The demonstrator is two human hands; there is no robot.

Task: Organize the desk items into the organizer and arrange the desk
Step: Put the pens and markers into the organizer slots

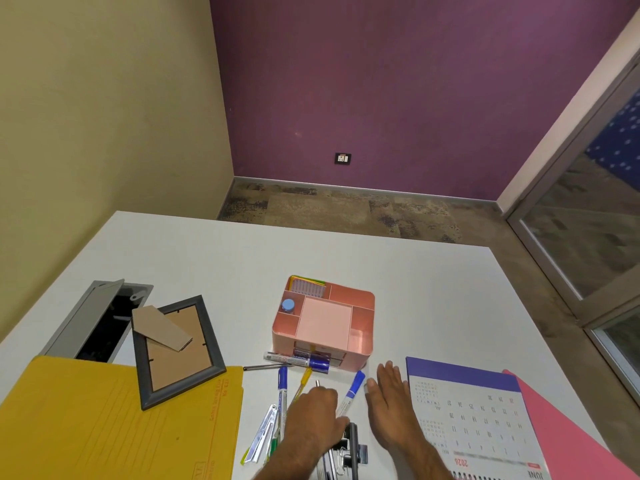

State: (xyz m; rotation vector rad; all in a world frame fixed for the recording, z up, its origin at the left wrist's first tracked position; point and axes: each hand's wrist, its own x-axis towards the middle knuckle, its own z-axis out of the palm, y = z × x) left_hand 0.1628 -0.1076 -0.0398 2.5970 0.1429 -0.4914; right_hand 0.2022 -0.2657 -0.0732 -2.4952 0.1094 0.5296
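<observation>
Binder clips and pens, nearest the lens, lie heaped at the tabletop's near edge between the two forearms.

Far left: yellow folder, a grey picture frame lying back-up on its corner, an open cable hatch behind.

Left of centre: loose pens and a clear ruler-like piece. Left hand rests curled over the pile; grip looks closed around something thin, but what it holds cannot be told. A blue-capped marker lies just beside it.

Centre: pink organizer, near but apart from both hands, with a blue-lidded bottle and note pads already in its back compartments. A big marker lies across its front.

Right hand lies flat, fingers spread, grip empty.

Right: desk calendar lying flat, pink folder at the edge.

Judgement: gather the pens into one bundle, tips aligned, and drop them upright in a tall side compartment. The cross-lying marker probably wants lifting first.
</observation>
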